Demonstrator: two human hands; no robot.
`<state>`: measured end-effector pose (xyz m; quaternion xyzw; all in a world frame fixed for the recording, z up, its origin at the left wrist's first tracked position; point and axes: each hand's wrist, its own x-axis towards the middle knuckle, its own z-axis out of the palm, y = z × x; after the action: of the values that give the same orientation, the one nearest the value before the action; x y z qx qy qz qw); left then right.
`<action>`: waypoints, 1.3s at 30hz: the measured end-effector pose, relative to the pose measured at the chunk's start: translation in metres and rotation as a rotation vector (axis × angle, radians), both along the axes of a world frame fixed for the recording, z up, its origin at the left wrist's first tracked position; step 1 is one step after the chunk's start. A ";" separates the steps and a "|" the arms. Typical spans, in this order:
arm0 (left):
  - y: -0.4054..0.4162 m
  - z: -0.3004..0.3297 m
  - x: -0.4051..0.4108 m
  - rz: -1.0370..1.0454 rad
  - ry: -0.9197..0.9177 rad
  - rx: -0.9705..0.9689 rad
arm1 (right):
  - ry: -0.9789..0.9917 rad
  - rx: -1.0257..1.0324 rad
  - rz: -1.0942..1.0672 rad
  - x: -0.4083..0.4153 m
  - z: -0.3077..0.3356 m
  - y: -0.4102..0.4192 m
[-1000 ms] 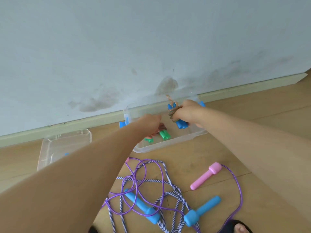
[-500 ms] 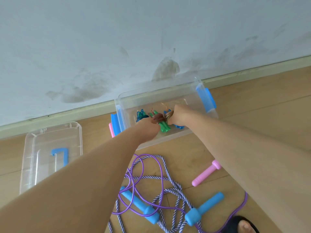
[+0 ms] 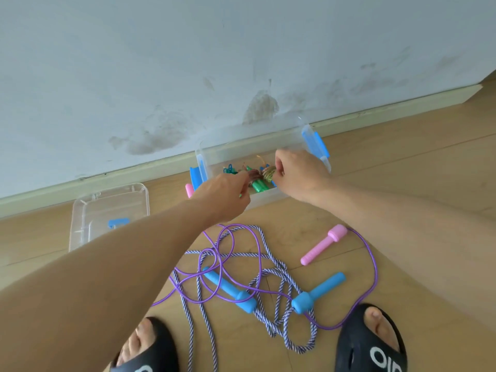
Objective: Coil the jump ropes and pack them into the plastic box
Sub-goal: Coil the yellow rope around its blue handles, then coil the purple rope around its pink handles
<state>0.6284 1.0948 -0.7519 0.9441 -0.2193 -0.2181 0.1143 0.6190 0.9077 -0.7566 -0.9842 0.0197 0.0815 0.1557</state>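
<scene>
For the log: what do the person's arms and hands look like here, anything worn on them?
Both forearms are bare up to the frame edges, with no sleeves showing. The left hand and right hand wear no gloves; no watch, bracelet or ring is visible. Any rings would be hard to tell, as the fingers are largely hidden.

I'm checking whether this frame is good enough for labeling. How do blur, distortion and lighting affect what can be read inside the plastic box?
Head view: even, soft daylight, no glare or hard shadows. Wide-angle distortion bows the skirting board and stretches the forearms. The plastic box is small and slightly soft; the left hand and right hand hide part of the coiled ropes. The purple rope on the floor is sharp.
</scene>
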 end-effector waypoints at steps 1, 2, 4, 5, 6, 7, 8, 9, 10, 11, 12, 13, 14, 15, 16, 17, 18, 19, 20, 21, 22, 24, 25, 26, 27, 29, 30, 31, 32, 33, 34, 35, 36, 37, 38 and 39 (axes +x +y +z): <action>0.002 0.003 -0.010 -0.042 -0.015 0.007 | -0.032 -0.007 0.023 -0.015 0.001 0.003; 0.004 0.005 -0.022 -0.080 -0.024 0.014 | -0.057 -0.014 0.045 -0.030 0.001 0.006; 0.008 0.006 -0.047 -0.137 -0.025 0.033 | -0.060 -0.017 0.078 -0.062 -0.001 0.014; 0.010 0.004 -0.060 -0.155 -0.025 0.044 | -0.029 -0.018 0.096 -0.078 -0.003 0.018; 0.013 0.001 -0.073 -0.174 -0.019 0.070 | 0.030 -0.034 0.125 -0.093 -0.007 0.023; 0.018 -0.004 -0.085 -0.192 -0.003 0.108 | 0.109 -0.067 0.170 -0.107 -0.011 0.030; 0.023 -0.009 -0.097 -0.206 0.027 0.165 | 0.208 -0.109 0.220 -0.120 -0.016 0.036; 0.030 -0.016 -0.107 -0.218 0.077 0.233 | 0.316 -0.133 0.253 -0.131 -0.022 0.044; 0.038 -0.022 -0.116 -0.227 0.134 0.304 | 0.422 -0.132 0.262 -0.140 -0.029 0.051; 0.046 -0.029 -0.123 -0.236 0.185 0.375 | 0.514 -0.105 0.258 -0.148 -0.036 0.058; 0.055 -0.036 -0.127 -0.239 0.218 0.437 | 0.583 -0.067 0.250 -0.153 -0.044 0.065; 0.063 -0.041 -0.129 -0.228 0.236 0.475 | 0.627 -0.026 0.240 -0.157 -0.050 0.071; 0.069 -0.045 -0.129 -0.207 0.254 0.495 | 0.660 0.007 0.230 -0.160 -0.056 0.079; 0.074 -0.048 -0.128 -0.179 0.275 0.505 | 0.685 0.031 0.223 -0.161 -0.059 0.086; 0.079 -0.052 -0.125 -0.156 0.295 0.510 | 0.705 0.038 0.227 -0.161 -0.063 0.093; 0.083 -0.055 -0.124 -0.143 0.306 0.510 | 0.716 0.028 0.239 -0.161 -0.063 0.099; 0.086 -0.057 -0.122 -0.143 0.316 0.512 | 0.718 0.004 0.251 -0.159 -0.064 0.102; 0.088 -0.061 -0.119 -0.154 0.330 0.513 | 0.719 -0.026 0.257 -0.156 -0.066 0.105; 0.089 -0.064 -0.118 -0.175 0.345 0.518 | 0.716 -0.065 0.268 -0.154 -0.069 0.106; 0.090 -0.066 -0.117 -0.198 0.360 0.522 | 0.711 -0.108 0.285 -0.151 -0.071 0.106; 0.089 -0.068 -0.116 -0.208 0.370 0.521 | 0.712 -0.142 0.303 -0.149 -0.075 0.105; 0.086 -0.071 -0.113 -0.183 0.345 0.494 | 0.749 -0.159 0.316 -0.145 -0.080 0.103; 0.084 -0.072 -0.109 -0.151 0.311 0.466 | 0.768 -0.143 0.305 -0.142 -0.082 0.102; 0.083 -0.074 -0.104 -0.096 0.278 0.430 | 0.786 -0.110 0.279 -0.138 -0.084 0.100; 0.083 -0.076 -0.097 -0.026 0.258 0.391 | 0.791 -0.063 0.240 -0.132 -0.085 0.097; 0.085 -0.079 -0.080 0.086 0.247 0.331 | 0.793 0.026 0.150 -0.120 -0.085 0.087; 0.087 -0.080 -0.071 0.102 0.252 0.326 | 0.816 0.055 0.121 -0.114 -0.084 0.079; 0.089 -0.080 -0.062 0.102 0.262 0.339 | 0.853 0.075 0.107 -0.109 -0.084 0.072; 0.091 -0.082 -0.054 0.100 0.273 0.361 | 0.890 0.099 0.102 -0.107 -0.085 0.066; 0.091 -0.083 -0.047 0.100 0.290 0.380 | 0.917 0.127 0.101 -0.105 -0.087 0.062; 0.091 -0.086 -0.042 0.096 0.310 0.392 | 0.937 0.150 0.105 -0.104 -0.088 0.061; 0.090 -0.088 -0.038 0.090 0.334 0.394 | 0.955 0.163 0.116 -0.104 -0.090 0.063; 0.089 -0.091 -0.036 0.084 0.362 0.388 | 0.968 0.161 0.139 -0.106 -0.092 0.066; 0.088 -0.093 -0.035 0.078 0.391 0.382 | 0.975 0.145 0.174 -0.108 -0.094 0.070; 0.087 -0.094 -0.036 0.070 0.411 0.377 | 0.970 0.114 0.218 -0.110 -0.097 0.074; 0.085 -0.096 -0.037 0.061 0.414 0.379 | 0.959 0.080 0.264 -0.111 -0.100 0.078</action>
<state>0.5918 1.1801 -0.8475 0.8901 -0.1182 -0.4399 -0.0152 0.5076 0.9857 -0.8569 -0.8233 -0.0388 0.5447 0.1551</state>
